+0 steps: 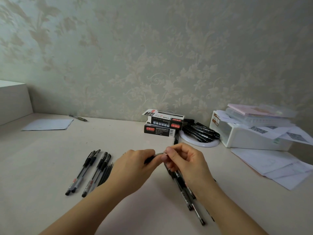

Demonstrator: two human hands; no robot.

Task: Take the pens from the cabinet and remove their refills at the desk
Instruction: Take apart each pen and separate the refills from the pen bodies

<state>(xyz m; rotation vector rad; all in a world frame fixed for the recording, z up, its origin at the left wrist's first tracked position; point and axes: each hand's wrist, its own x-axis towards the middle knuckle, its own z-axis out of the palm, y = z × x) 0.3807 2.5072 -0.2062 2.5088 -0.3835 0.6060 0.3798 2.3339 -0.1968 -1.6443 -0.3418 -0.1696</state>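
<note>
Over the middle of the desk, my left hand grips the dark barrel of a black pen. My right hand pinches that pen's silvery tip end. Most of the pen is hidden between my fingers. Left of my hands lies a row of black pens with thin dark refills beside them. Under my right hand and forearm lies another bunch of black pens, partly covered.
Two stacked black pen boxes stand at the back, with a heap of black pens on a white ring beside them. A white container with papers sits at the right, loose sheets in front. A sheet and a pen lie far left.
</note>
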